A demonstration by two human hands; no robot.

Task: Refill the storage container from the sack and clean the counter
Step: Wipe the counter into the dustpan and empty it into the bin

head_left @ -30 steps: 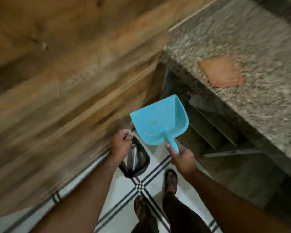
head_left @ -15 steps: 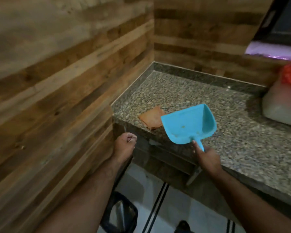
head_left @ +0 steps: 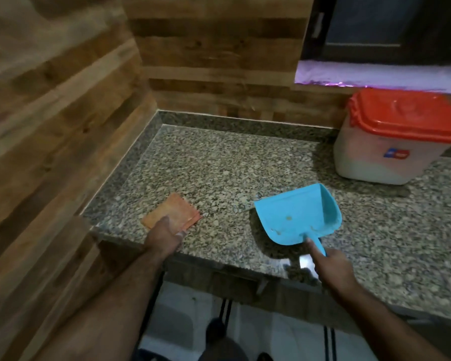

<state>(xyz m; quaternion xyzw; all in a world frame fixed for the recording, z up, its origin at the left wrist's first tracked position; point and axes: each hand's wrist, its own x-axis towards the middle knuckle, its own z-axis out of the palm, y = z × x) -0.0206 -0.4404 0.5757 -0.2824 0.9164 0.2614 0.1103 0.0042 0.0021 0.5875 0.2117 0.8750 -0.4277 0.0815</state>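
A white storage container (head_left: 385, 155) with its red lid closed stands at the back right of the speckled granite counter (head_left: 227, 162). My right hand (head_left: 331, 267) grips the handle of a blue dustpan (head_left: 297, 214), whose pan rests tilted on the counter with a few crumbs inside. An orange cloth (head_left: 172, 213) lies near the counter's front left edge. My left hand (head_left: 166, 237) lies on the near edge of that cloth, fingers spread over it; whether it grips the cloth is unclear. No sack is in view.
Wood-panelled walls (head_left: 63, 126) close the counter on the left and at the back. A dark window with a purple-lit sill (head_left: 375, 74) sits above the container. Below the counter edge there is white tiled floor (head_left: 271, 334) with dark stripes.
The view rose from the floor to the counter. My right hand brought the dustpan from over the floor onto the counter. My left hand left the black bin below and reached the orange cloth.
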